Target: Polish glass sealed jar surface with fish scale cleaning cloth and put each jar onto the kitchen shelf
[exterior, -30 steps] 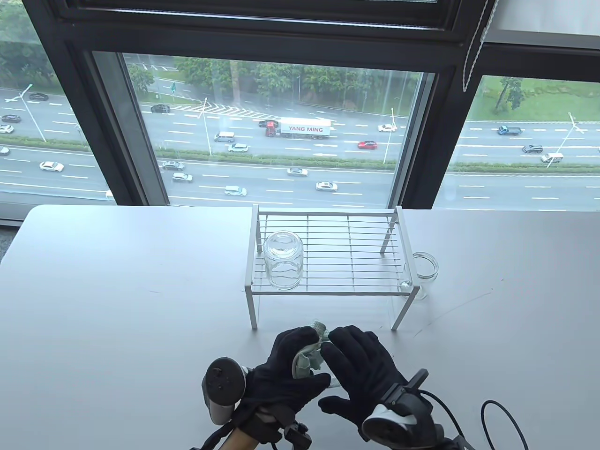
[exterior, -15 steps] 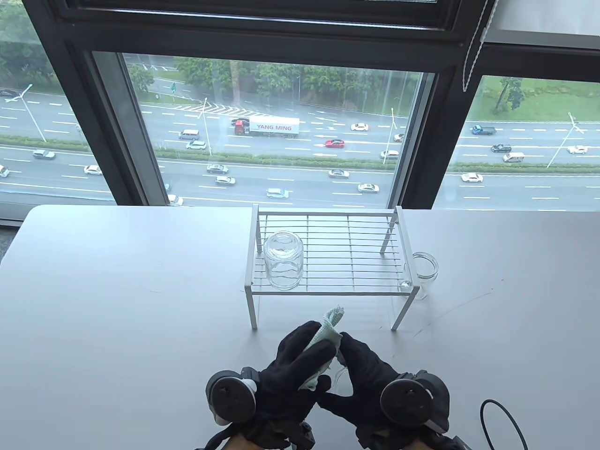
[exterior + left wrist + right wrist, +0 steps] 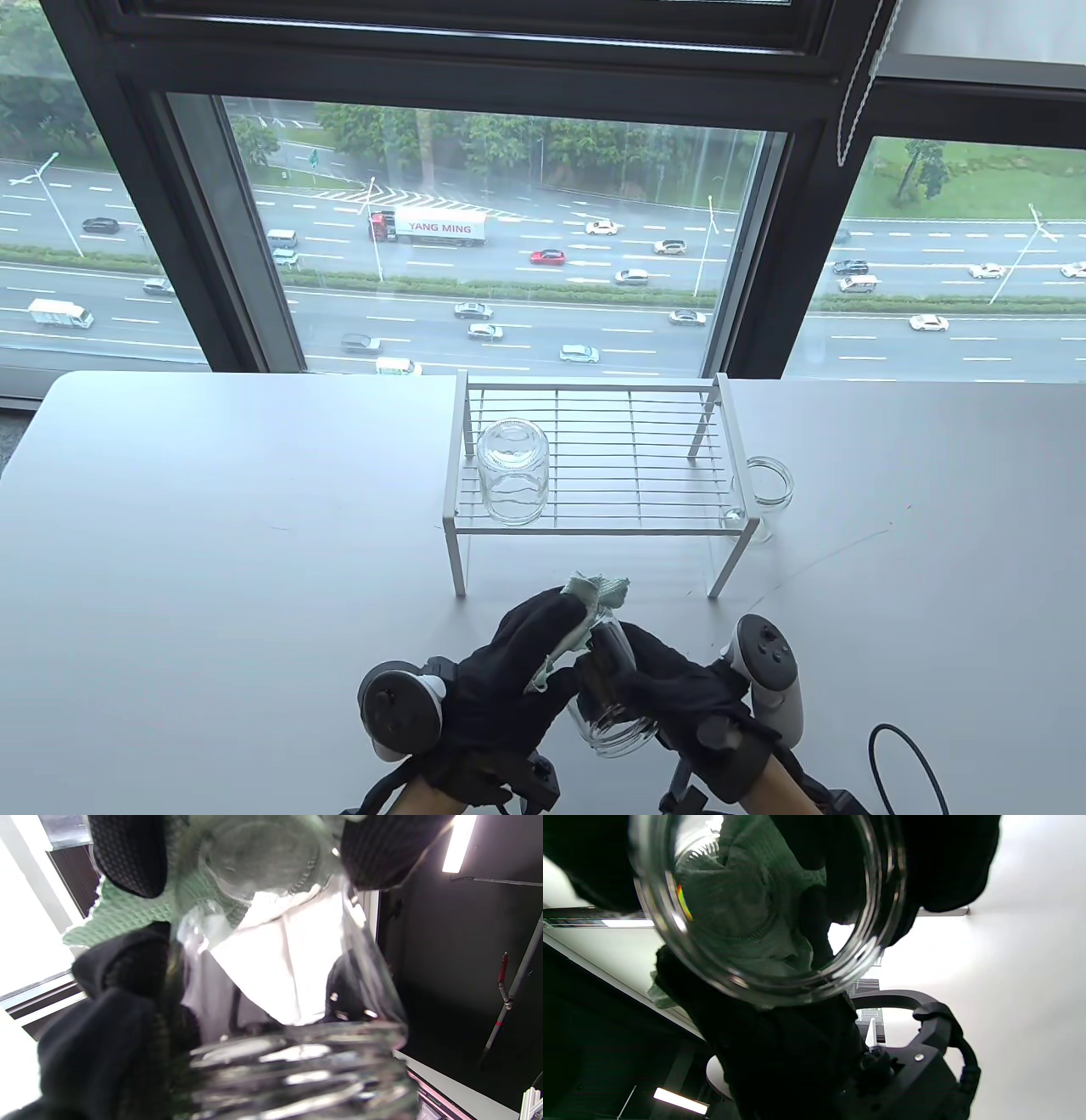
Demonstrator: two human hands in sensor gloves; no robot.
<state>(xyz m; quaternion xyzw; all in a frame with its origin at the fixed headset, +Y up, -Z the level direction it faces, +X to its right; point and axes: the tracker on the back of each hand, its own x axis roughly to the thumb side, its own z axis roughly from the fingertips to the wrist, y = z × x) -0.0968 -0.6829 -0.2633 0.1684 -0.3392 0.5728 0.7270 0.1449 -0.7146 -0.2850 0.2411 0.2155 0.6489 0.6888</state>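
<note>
Counter: a wide, pale grey counter (image 3: pixel 212 526) with rounded far corners runs up to the window; a thin black cable (image 3: pixel 912 760) loops at its near right edge.
Window: a dark-framed window (image 3: pixel 509 221) fills the back wall and looks down on a multi-lane road with cars and a white lorry (image 3: pixel 428 227); a white beaded blind cord (image 3: pixel 853 93) hangs at the upper right.
Shelf: a white wire kitchen shelf (image 3: pixel 594 463) on four legs stands mid-counter.
Jar on shelf: a clear glass jar (image 3: pixel 512 471), mouth down, sits at the shelf's left front.
Jar beside shelf: another clear open-mouthed glass jar (image 3: pixel 766 492) stands on the counter, just beside the shelf's right legs.
My right hand (image 3: pixel 679 688): fingers curled round a third clear threaded-neck glass jar (image 3: pixel 612 692), held tilted above the counter's near edge.
My left hand (image 3: pixel 513 679): presses a pale green fish scale cleaning cloth (image 3: pixel 594 598) against that jar, fingers curled over cloth and glass.
</note>
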